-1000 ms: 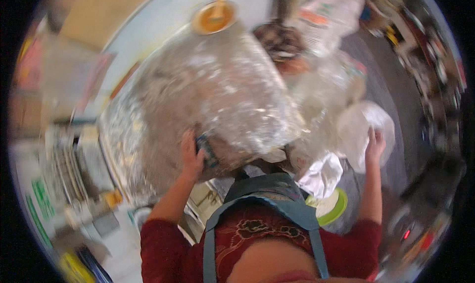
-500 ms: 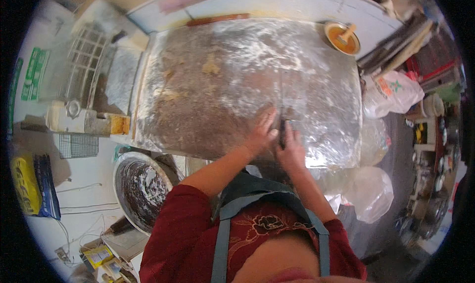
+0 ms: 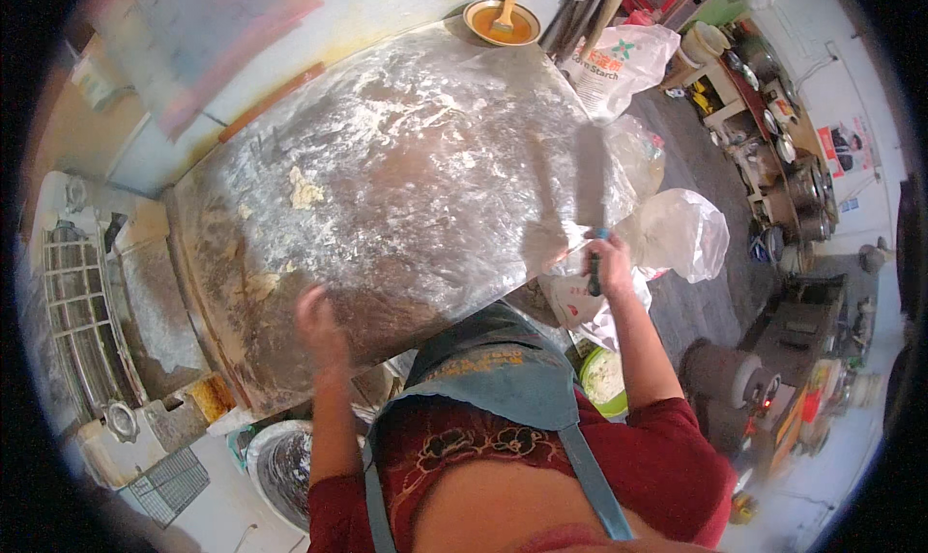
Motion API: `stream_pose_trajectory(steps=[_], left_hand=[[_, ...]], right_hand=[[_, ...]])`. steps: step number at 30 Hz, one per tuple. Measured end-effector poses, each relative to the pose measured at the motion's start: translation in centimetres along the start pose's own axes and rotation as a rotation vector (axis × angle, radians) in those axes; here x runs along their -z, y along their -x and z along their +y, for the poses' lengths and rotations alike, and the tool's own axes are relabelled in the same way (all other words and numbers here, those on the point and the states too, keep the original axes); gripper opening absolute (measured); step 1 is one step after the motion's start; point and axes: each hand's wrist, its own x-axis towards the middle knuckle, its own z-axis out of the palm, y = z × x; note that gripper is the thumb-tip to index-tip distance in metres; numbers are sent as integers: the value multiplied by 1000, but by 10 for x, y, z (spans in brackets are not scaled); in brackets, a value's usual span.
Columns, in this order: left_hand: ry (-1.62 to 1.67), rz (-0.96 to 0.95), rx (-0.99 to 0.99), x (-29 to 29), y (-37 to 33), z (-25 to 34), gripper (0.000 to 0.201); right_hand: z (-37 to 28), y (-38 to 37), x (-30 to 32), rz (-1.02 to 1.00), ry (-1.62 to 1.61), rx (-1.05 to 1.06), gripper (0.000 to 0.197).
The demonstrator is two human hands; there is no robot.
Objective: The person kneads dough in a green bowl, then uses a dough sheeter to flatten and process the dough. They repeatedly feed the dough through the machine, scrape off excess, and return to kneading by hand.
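Black-handled broad knife (image 3: 591, 176), clamped in the right hand (image 3: 611, 259) above the floury worktable's (image 3: 406, 229) right side, could slit the translucent plastic bag (image 3: 688, 232) if swung wide, while the left hand's (image 3: 323, 329) grip is too blurred to tell.

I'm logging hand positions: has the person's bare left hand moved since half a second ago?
Yes: the bare left hand has moved leftward along the front edge of the broad, white-dusted grey table, toward its left end.
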Motion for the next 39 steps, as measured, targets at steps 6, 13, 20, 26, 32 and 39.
stream_pose_trajectory(steps=[6,13,20,26,32,39], left_hand=[[29,409,429,126,18,-60,21],[-34,304,460,90,20,-55,18],[-405,262,160,96,51,-69,31],[-461,357,274,124,84,-102,43],[-340,408,280,116,91,-111,49],[-375,388,339,119,83,-104,48]], right_hand=[[2,-71,31,140,-135,-152,28],[-40,-97,-153,-430,43,22,19],[-85,-39,-256,-1043,243,-220,30],[-159,-12,-324,-409,779,1528,16],[-331,61,-504,-552,319,1702,20],[-477,89,-655,-126,228,1842,24]])
